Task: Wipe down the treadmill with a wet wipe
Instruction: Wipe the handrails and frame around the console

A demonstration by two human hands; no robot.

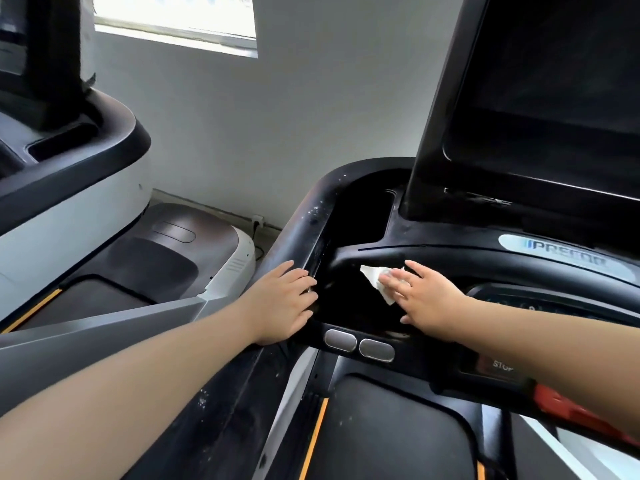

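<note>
A black treadmill (377, 251) fills the right and bottom of the head view, with a dark screen at the top right. My right hand (424, 296) lies flat with straight fingers on a white wet wipe (372, 277), pressing it onto the console's left side by a dark recess. My left hand (284, 303) rests with its palm on the dusty left handrail (304, 223), its fingers reaching over the rail's inner edge.
Two silver oval pads (358, 344) sit on the front bar below my hands. A STOP label (502, 365) and a red part (568, 407) lie at the right. A second treadmill (86, 188) stands to the left, under a window (176, 19).
</note>
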